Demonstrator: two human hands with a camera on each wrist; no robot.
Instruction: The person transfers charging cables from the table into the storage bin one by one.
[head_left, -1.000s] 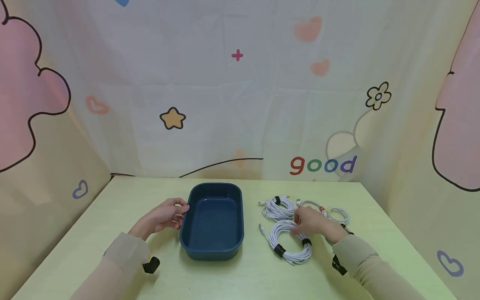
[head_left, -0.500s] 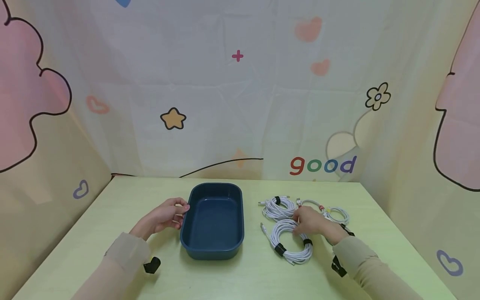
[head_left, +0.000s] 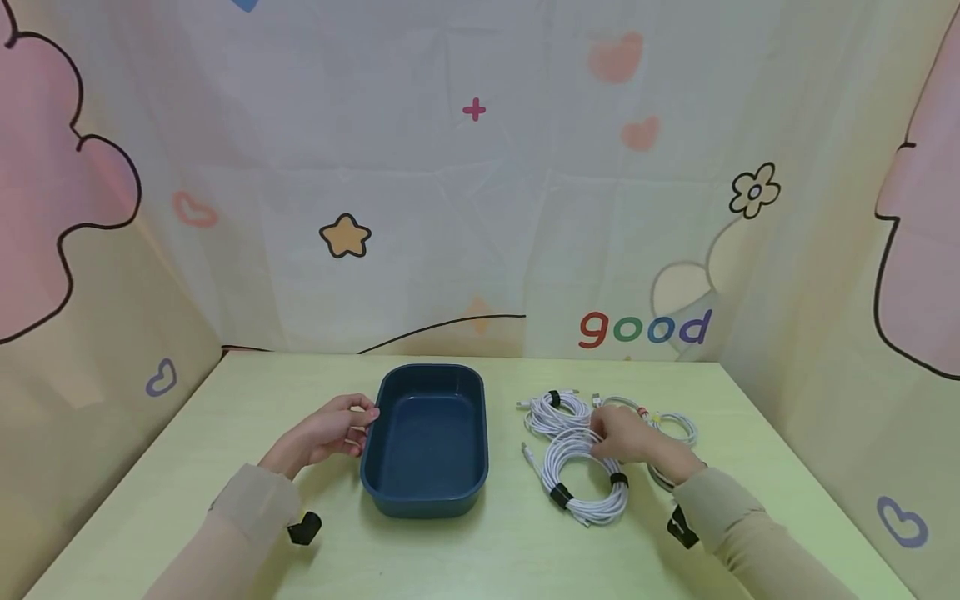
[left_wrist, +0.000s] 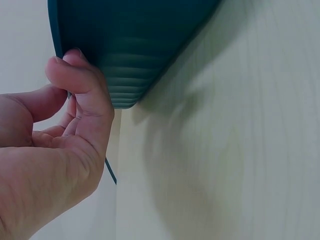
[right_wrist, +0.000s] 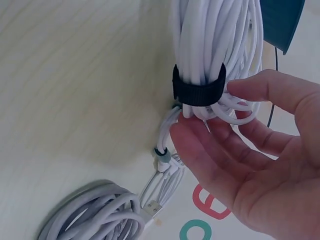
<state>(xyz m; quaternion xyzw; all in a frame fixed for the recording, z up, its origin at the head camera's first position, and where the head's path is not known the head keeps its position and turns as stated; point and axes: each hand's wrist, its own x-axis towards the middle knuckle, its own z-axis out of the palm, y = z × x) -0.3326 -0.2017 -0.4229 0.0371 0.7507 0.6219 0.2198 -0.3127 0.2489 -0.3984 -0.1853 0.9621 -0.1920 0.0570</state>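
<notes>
My left hand [head_left: 333, 432] pinches the left rim of a dark blue rectangular bin [head_left: 424, 454], as the left wrist view also shows. No contents show inside the bin. To its right, my right hand [head_left: 630, 437] grips the far right side of a large coil of white cable [head_left: 600, 510] bound with black straps. In the right wrist view, thumb and fingers take hold of the coil [right_wrist: 215, 45] beside one strap [right_wrist: 200, 94]. The coil's far side looks raised and overlaps a second white cable coil [head_left: 546, 421] behind it.
A thinner looped cable [head_left: 692, 429] with a yellow tie lies behind my right hand. A grey cable coil [right_wrist: 100, 212] is partly hidden by my right wrist in the head view. A printed cloth [head_left: 420, 275] hangs behind the table [head_left: 285, 392].
The front white cable coil has risen at its far side, with my right hand shifting slightly up and right. My left hand and the bin have stayed in place.
</notes>
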